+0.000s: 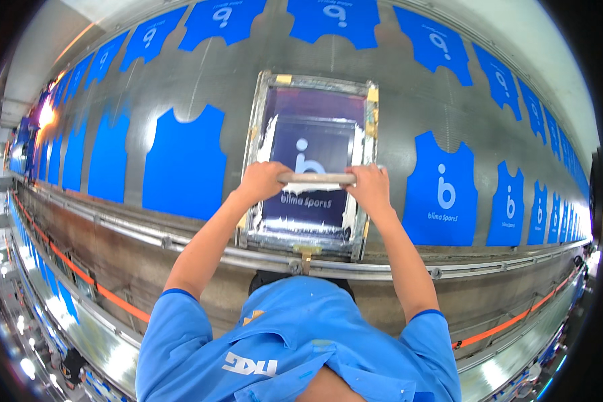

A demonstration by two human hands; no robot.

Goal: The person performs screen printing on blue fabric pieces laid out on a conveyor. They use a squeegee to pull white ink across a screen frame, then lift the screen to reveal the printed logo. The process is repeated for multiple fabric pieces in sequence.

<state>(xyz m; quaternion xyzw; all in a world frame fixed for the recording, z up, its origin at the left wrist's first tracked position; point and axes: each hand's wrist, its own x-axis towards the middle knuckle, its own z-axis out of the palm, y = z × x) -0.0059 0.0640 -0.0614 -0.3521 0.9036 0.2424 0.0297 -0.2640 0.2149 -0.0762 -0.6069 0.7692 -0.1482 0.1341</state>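
Observation:
A screen printing frame [253, 144] lies flat on the long grey table in front of me. Its dark mesh [315, 100] carries a pale logo with lettering under it, and white ink is smeared along the mesh's sides and near end. Across the middle of the mesh runs a squeegee [318, 179] with a long pale handle. My left hand [264, 181] is wrapped round the handle's left end. At its right end, my right hand [370, 186] grips it too. The squeegee covers part of the logo, and its blade is mostly hidden beneath the handle.
Left of the frame lies a plain blue vest-shaped fabric panel [184, 164], with more beyond it. To the right, a blue panel with a white logo [441, 191] heads a row of printed ones. Other printed panels line the far side. A metal rail [476, 266] borders the near edge.

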